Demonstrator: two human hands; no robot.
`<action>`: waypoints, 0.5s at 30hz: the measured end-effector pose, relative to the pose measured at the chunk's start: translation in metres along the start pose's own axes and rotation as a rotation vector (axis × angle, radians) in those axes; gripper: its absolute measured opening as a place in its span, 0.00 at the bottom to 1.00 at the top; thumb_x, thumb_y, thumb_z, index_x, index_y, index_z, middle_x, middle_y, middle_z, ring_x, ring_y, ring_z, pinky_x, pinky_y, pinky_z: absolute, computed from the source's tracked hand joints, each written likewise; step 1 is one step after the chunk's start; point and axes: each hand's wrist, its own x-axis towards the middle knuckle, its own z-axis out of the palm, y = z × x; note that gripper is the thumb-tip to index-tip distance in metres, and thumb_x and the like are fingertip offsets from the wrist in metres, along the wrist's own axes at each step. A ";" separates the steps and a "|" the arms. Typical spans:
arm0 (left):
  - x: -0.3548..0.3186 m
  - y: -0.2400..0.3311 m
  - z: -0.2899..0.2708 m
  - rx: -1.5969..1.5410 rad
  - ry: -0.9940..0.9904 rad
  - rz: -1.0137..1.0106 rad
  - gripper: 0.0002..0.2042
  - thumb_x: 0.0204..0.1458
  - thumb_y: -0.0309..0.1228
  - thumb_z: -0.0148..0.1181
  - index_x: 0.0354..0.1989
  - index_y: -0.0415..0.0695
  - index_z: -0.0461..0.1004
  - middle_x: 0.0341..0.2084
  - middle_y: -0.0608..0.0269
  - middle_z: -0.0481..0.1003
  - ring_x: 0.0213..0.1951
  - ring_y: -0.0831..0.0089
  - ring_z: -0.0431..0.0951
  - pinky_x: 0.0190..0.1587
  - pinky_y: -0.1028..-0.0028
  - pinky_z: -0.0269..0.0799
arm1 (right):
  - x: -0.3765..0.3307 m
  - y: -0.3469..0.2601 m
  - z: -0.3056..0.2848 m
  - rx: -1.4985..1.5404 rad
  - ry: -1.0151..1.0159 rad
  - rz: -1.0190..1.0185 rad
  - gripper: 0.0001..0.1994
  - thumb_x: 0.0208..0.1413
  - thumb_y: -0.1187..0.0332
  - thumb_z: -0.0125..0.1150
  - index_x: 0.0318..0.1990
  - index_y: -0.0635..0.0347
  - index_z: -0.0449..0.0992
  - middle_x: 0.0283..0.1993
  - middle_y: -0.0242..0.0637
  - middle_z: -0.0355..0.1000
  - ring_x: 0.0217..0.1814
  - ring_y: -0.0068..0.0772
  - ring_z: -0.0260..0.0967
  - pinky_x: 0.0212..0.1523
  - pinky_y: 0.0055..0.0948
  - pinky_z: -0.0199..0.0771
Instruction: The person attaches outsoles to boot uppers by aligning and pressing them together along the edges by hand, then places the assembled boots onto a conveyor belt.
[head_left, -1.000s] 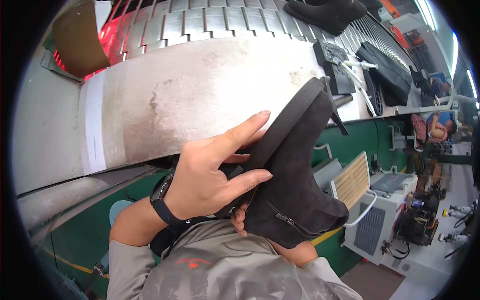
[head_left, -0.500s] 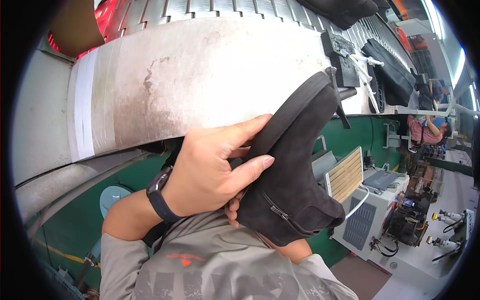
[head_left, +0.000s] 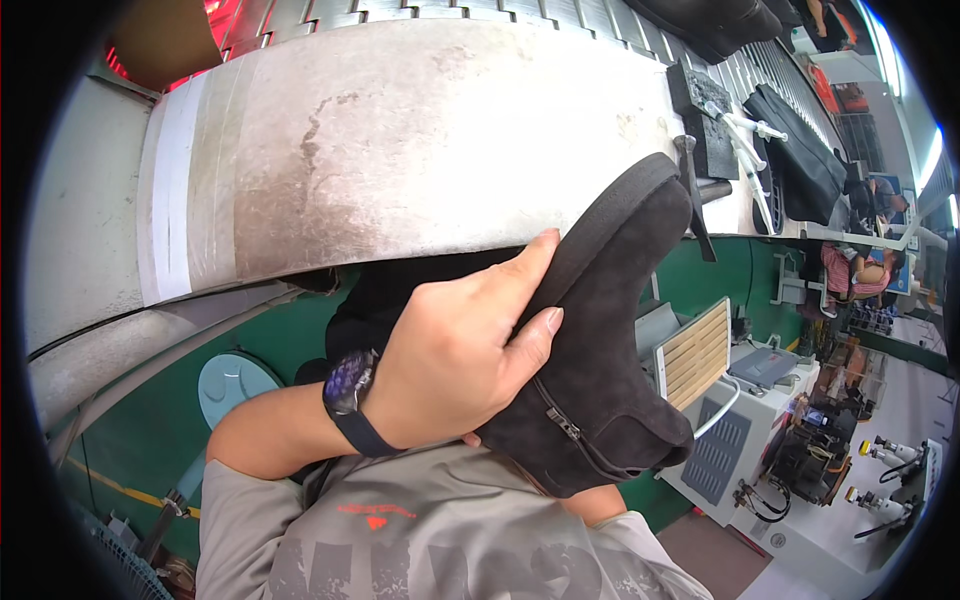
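A black suede ankle boot (head_left: 615, 270) with a side zipper (head_left: 563, 423) is held tilted in front of me, toe pointing up and away to the right. My left hand (head_left: 470, 335), with a dark watch (head_left: 349, 400) on its wrist, grips the boot at the sole edge. Its thumb presses on the upper and its index finger stretches along the sole. My right hand (head_left: 472, 439) is mostly hidden behind the boot; just a fingertip shows at the boot's near-left edge, and the right forearm comes from beneath the shaft.
A pale worktable (head_left: 390, 150) edges a metal slat conveyor (head_left: 420, 8). At its right lie a hammer (head_left: 694, 195), a black block (head_left: 705, 130), white syringe-like tubes (head_left: 745, 150) and a black leather piece (head_left: 795, 150). Other footwear (head_left: 715, 25) rests on the conveyor. A person sits far right.
My left hand has shifted slightly right along the boot. The right fingers, visible below it before, are now nearly covered. The view has moved a little.
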 end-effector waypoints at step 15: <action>0.079 0.034 -0.013 -0.103 -0.098 0.205 0.23 0.76 0.39 0.47 0.58 0.27 0.78 0.41 0.39 0.84 0.41 0.62 0.84 0.50 0.67 0.77 | -0.007 -0.025 0.003 -0.086 -0.049 -0.187 0.25 0.73 0.52 0.54 0.38 0.71 0.77 0.34 0.50 0.80 0.32 0.46 0.74 0.34 0.39 0.75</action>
